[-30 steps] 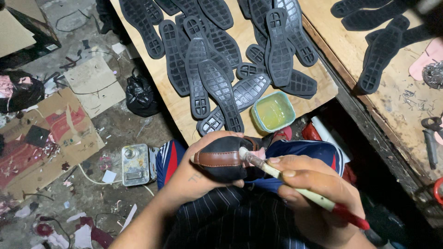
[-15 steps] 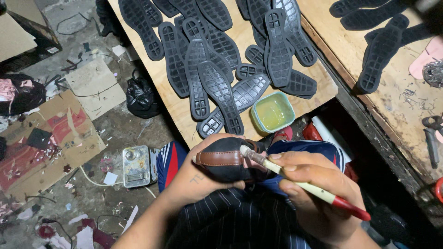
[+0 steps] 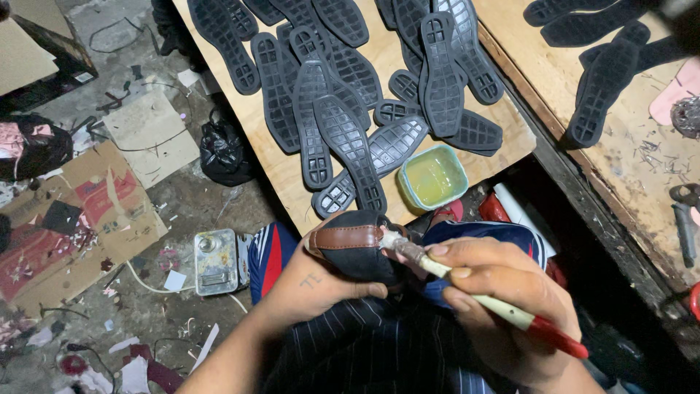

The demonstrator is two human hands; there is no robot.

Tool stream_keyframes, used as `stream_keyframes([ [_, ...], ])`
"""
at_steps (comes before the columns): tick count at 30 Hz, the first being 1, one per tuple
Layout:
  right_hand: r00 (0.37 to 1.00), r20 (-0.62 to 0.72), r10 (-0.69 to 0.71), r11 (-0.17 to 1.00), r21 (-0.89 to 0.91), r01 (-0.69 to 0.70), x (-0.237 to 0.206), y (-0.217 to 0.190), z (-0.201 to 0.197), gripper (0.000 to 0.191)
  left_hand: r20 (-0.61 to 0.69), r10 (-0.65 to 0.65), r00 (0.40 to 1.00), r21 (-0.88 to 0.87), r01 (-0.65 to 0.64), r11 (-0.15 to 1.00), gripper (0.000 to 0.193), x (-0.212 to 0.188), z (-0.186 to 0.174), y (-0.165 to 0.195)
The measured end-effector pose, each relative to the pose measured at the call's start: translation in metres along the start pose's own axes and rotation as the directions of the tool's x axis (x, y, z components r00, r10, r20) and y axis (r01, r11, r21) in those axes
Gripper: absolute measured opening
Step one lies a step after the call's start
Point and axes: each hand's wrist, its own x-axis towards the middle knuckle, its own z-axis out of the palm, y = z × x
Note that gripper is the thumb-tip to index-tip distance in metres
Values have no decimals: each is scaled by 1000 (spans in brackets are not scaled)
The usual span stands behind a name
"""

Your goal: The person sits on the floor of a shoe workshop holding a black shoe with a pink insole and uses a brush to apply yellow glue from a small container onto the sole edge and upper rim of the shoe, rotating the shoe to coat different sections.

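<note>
Head view: looking down at a lap, with a wooden board (image 3: 277, 157) ahead as landmark.
Left hand (image 3: 310, 281): closed around a dark shoe (image 3: 357, 244), thumb under its near side; just below the board's near edge.
Shoe: black upper with a brown band across it, held over the lap, near the board's near edge, not touching it.
Right hand (image 3: 503, 299): fingers pinched shut on a brush (image 3: 481, 295), just right of the shoe, below the board's near right corner.
Brush: pale handle with a red end, slanting down to the right; bristle tip touching the shoe's right end.
Glue dish (image 3: 434, 176): small teal tub of yellowish liquid, on the board's near right corner.
Soles (image 3: 343, 138): many dark rubber soles, tread up, overlapping across the board's middle and far part.
Workbench (image 3: 583, 80): right of the board, bearing more dark soles.
Metal tin (image 3: 215, 261): on the floor, left of the board's near edge.
Cardboard (image 3: 76, 222): flat scraps on the floor, well left of the board.
</note>
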Motion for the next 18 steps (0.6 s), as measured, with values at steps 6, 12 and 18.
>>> stream_keyframes([
  [6,1000,-11,12,998,-63,-13,5,9,2,31,1,-2,1000,54,1,999,67,-1,0,-3],
  [12,999,-40,23,1000,-17,-24,1,7,7,29,25,-1,1000,2,1,1000,64,0,0,-4],
  [18,1000,-24,18,998,-55,-20,3,5,7,28,55,3,998,-78,2,997,61,1,2,-8],
])
